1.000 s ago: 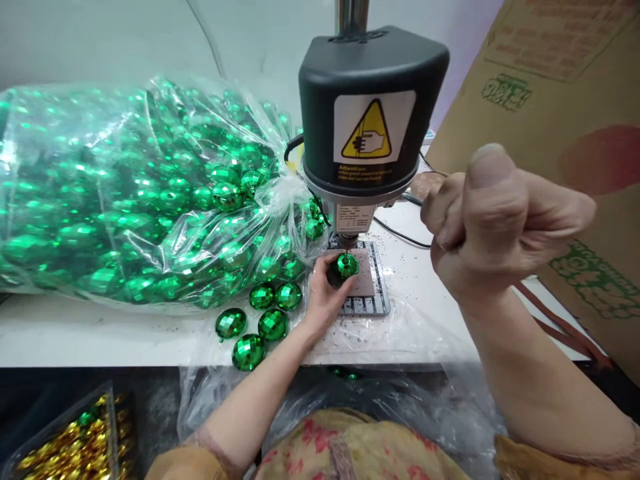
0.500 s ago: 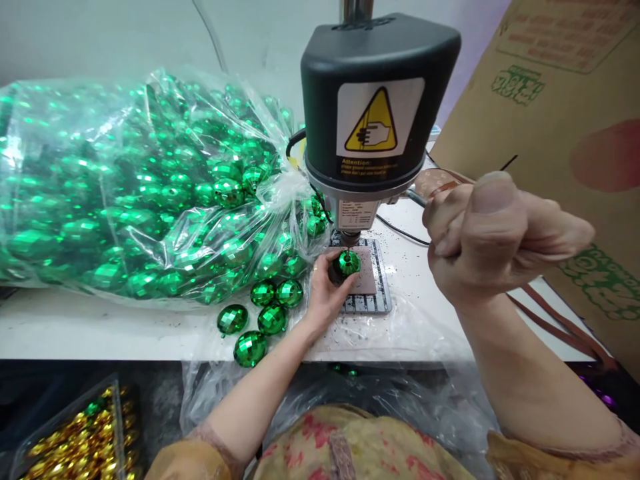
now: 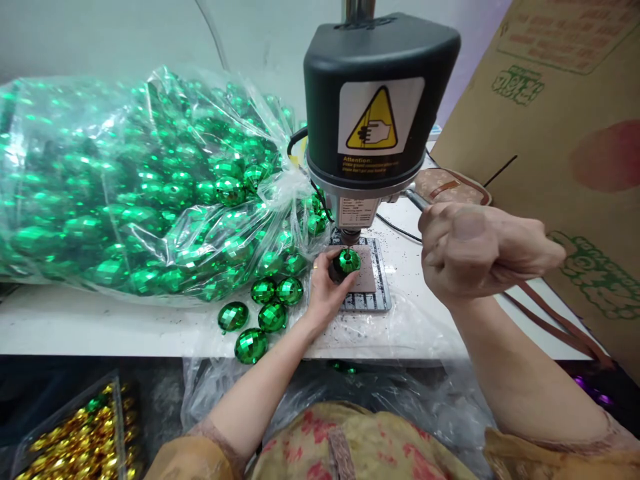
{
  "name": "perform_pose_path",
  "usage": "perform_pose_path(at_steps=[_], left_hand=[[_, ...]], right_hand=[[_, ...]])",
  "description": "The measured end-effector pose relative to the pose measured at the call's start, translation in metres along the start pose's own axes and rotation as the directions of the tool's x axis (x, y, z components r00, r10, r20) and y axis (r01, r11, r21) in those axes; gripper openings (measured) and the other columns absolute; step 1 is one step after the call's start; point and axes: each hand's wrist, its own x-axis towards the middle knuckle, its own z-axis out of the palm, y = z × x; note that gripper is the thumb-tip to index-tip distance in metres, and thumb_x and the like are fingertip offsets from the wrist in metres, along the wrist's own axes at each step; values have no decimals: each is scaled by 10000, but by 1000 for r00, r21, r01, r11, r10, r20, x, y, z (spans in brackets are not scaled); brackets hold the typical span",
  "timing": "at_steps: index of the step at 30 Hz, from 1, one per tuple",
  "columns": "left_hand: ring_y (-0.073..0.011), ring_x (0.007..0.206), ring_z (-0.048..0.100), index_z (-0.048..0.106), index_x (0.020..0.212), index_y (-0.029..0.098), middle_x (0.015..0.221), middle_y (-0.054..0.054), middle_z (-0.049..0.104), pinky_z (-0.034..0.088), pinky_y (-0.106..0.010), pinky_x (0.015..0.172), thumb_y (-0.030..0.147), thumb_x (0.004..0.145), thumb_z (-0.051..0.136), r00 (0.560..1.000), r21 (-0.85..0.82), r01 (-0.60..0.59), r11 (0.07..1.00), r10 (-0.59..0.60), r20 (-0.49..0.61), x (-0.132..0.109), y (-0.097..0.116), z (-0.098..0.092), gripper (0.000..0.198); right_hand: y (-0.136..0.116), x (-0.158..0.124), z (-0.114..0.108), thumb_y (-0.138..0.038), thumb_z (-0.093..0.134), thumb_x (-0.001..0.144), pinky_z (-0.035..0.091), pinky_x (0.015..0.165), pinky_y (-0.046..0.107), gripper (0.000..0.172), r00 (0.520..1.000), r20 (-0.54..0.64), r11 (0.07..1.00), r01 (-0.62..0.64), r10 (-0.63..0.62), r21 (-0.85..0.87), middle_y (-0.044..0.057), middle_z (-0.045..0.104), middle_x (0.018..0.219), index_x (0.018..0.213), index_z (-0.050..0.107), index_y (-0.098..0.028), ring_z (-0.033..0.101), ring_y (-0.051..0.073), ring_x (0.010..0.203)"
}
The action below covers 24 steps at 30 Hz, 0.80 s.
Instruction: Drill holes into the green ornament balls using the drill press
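Note:
My left hand grips a shiny green faceted ball on the base plate of a bench drill press. The drill's chuck is directly over the ball, with the thin bit at its top; how deep the bit sits I cannot tell. My right hand is closed around the end of the drill's feed lever, to the right of the motor housing. Several loose green balls lie on the table to the left of my left wrist.
A big clear plastic bag full of green balls fills the table's left. On the right stand a cardboard box and a strapped bag. A tray of gold balls is below the table edge at lower left. Dark shavings litter the plate.
My right hand has moved down and slightly left with the lever. My left hand and the ball stay under the chuck.

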Motion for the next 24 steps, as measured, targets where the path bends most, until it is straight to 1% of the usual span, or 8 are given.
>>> perform_pose_path(at_steps=[2,3,4,11,17,22,24], left_hand=[[-255,1207,629,602,1193,221,1228,-83,676,481,-463,1089,273,798,802,1000,0,0,1000,0,1,0,-2,0,446],[-256,1210,629,600,1192,220,1233,-85,675,481,-463,1089,271,798,803,1000,2,-5,1000,5,0,0,-3,0,446],[-256,1210,629,598,1192,220,1236,-86,674,482,-463,1089,268,799,802,1000,3,-11,1000,11,0,0,-3,0,445],[-256,1204,634,600,1195,220,1225,-82,680,481,-470,1091,262,805,795,1000,10,-24,1000,24,-1,0,0,0,439],[-257,1182,645,606,1192,223,1216,-83,688,493,-462,1071,267,800,802,1000,16,-20,1000,21,-7,0,-1,0,441],[-254,1195,636,604,1212,230,1230,-82,679,492,-453,1071,272,806,798,999,5,-40,999,40,-4,0,-3,0,452],[-253,1184,638,604,1212,230,1221,-82,679,494,-449,1064,273,803,800,999,3,-32,999,32,-5,0,-4,0,455]], right_hand=[[3,1,3,-162,563,899,225,400,301,526,986,-96,988,140,-134,63,-66,282,396,467,265,-190,308,70,345],[5,1,4,-128,566,884,219,385,298,514,977,-121,979,186,-176,80,-68,283,395,470,268,-194,304,69,334],[6,1,5,-115,563,879,217,375,295,509,975,-116,976,202,-191,84,-70,282,395,474,266,-196,300,68,327],[11,-1,6,-111,554,872,216,349,291,488,963,-107,963,256,-246,88,-82,263,402,543,204,-199,273,60,303],[15,-3,3,-86,553,852,219,351,292,470,961,-66,957,273,-267,97,-80,271,416,530,233,-206,301,66,308],[15,-10,1,-41,549,807,214,356,278,439,948,-26,932,317,-318,177,-87,274,428,508,271,-205,309,57,302],[13,-9,2,-28,551,797,216,357,269,446,949,-16,932,313,-315,185,-90,273,424,505,261,-199,309,51,302]])
